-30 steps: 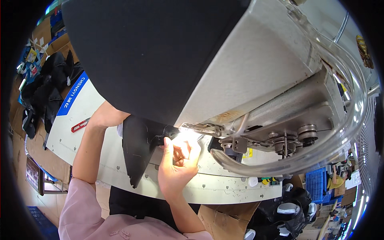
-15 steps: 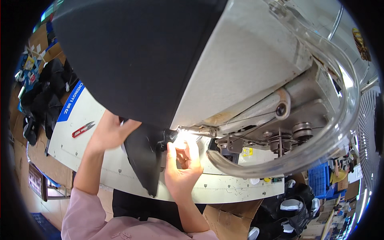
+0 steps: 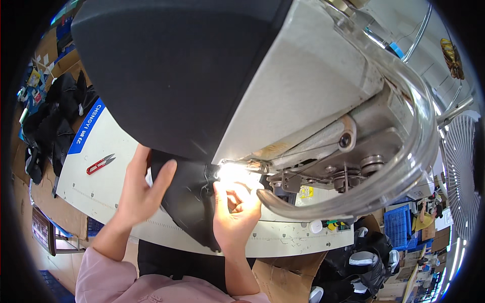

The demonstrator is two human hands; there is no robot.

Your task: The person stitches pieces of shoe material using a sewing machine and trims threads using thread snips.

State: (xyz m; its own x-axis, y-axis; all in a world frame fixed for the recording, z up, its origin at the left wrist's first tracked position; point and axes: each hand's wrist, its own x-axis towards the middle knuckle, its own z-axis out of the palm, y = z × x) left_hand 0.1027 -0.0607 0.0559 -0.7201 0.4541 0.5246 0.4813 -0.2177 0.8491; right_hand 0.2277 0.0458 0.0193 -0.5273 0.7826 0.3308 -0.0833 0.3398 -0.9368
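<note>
1. Here we are at the black panel, one piece, mid-worktop, its narrow tip reaching the near edge, its far end under the machine's black cover.
2. Left hand: open, thumb spread, at the panel's left edge; its fingertips are partly hidden. Right hand: fingers curled inward beside the bright light; glare means we cannot tell whether they grip the panel.
3. For clean guiding, we'd want the panel flat, the left palm swinging it gently, the right fingertips close but clear of the glare's centre, and no tugging.
4. Counting outward: two hands, one sewing machine, one clear bent tube to the right, one pair of red snips on the left, one white cap near right.
5. Beyond, two dark heaps, one far left, one near right; their overlapping pieces defeat our count. One fan, far right.
</note>
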